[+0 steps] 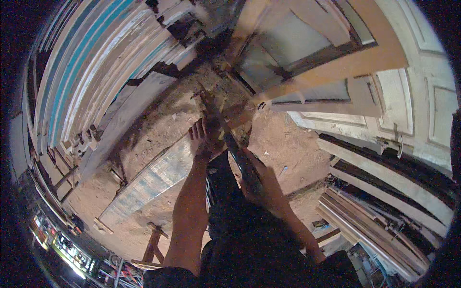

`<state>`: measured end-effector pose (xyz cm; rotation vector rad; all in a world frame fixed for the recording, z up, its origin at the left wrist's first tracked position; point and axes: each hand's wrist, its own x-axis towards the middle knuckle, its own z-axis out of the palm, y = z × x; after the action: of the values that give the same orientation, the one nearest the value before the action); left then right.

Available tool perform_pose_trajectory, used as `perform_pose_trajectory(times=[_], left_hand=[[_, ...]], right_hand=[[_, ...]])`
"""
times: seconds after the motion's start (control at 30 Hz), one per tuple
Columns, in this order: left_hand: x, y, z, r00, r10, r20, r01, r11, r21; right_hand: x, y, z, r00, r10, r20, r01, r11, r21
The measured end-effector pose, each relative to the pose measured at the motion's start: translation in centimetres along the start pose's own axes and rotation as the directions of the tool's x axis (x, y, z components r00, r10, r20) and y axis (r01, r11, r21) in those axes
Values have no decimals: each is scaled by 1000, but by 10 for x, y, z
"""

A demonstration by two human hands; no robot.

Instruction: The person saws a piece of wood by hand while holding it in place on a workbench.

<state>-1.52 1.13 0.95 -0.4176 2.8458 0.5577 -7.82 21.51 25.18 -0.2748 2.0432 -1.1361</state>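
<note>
Gripping a long dark bar (230, 139), the right hand (252, 185) clamps it while the left hand (205, 139) spreads against it.

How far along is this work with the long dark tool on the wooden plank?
Nothing looks finished yet. The left hand rests spread on the end of the long pale wooden plank, steadying it on the sawdust-covered floor. The right hand grips the long dark bar-shaped tool, whose tip meets the wood near the left hand. No cut or split shows, so most of the work seems still ahead.
</note>
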Motion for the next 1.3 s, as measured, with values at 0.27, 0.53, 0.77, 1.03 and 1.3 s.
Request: perform_pose_trajectory(times=[0.27, 0.53, 0.77, 1.03, 1.3], left_hand=[[-3, -5, 13, 992, 45, -119, -34, 995, 92], [-2, -25, 37, 990, 94, -105, -68, 972, 227], [1, -35, 78, 983, 168, -77, -144, 957, 251], [0, -25, 27, 995, 68, -75, -48, 969, 242], [-9, -33, 47, 983, 147, -112, -121, 970, 211]], right_hand=[[-42, -16, -11, 992, 103, 74, -104, 994, 20], [-50, -8, -8, 998, 13, -59, -12, 1000, 19], [18, 35, 8, 999, -15, -36, 16, 999, 38], [-90, -16, -34, 994, 90, 70, -91, 996, 13], [21, 20, 14, 996, -69, -64, 68, 997, -24]])
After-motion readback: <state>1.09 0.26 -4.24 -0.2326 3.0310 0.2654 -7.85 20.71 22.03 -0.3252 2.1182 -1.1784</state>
